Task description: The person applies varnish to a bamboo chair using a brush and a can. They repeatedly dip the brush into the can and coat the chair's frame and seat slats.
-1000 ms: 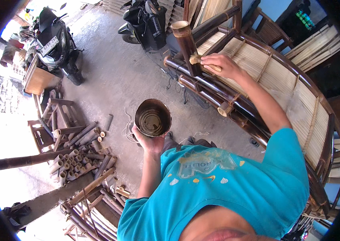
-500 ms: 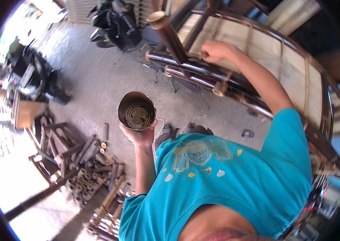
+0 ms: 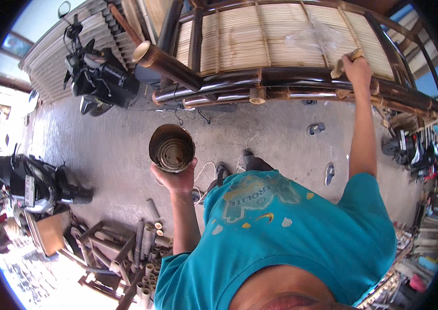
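My left hand is wrapped round the lower side of an open round metal can. The can's mouth faces up, showing ringed walls and some brownish residue or liquid at the bottom. Over to the right, my right hand grips a small tan pad-like piece, its exact kind unclear. That hand rests at the front rail of a dark, glossy bamboo bench with a pale slatted panel. A crumpled clear plastic bag lies on the slats beside it.
A thick bamboo post juts from the bench's left end. Motorcycles stand at the far left and left. Cut bamboo pieces are piled at lower left. Loose sandals and a pale string lie on the concrete floor.
My right hand has moved right along the bench's front rail, and the tan piece in it now shows. My view has turned; the left hand still holds the can.
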Motion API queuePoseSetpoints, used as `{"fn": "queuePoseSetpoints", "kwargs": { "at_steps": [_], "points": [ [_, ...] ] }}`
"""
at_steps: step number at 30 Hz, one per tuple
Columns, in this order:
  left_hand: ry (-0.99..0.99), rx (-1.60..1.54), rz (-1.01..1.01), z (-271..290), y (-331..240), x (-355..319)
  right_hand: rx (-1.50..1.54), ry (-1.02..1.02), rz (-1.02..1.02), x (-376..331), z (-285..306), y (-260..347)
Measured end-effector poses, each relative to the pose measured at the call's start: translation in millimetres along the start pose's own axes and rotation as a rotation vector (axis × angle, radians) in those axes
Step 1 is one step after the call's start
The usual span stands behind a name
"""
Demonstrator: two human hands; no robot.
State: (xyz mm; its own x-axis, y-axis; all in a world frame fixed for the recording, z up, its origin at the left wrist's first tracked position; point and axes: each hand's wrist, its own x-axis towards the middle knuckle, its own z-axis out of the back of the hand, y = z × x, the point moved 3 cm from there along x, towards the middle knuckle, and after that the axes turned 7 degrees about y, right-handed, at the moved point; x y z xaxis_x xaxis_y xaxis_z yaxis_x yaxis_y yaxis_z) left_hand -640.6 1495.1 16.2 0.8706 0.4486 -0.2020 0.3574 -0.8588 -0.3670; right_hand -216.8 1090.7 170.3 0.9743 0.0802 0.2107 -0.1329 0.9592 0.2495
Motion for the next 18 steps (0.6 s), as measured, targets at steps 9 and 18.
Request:
{"fn": "queuePoseSetpoints", "kwargs": {
  "at_steps": [9,18],
  "points": [
    [0.238,-0.041,0.169,-24,16,32,0.591,-0.169,0.589,-148,-173,156],
    [0.147,-0.1,0.155,2,19,-21,0.608,-0.091,0.434,-175,-163,119]
  ]
}}
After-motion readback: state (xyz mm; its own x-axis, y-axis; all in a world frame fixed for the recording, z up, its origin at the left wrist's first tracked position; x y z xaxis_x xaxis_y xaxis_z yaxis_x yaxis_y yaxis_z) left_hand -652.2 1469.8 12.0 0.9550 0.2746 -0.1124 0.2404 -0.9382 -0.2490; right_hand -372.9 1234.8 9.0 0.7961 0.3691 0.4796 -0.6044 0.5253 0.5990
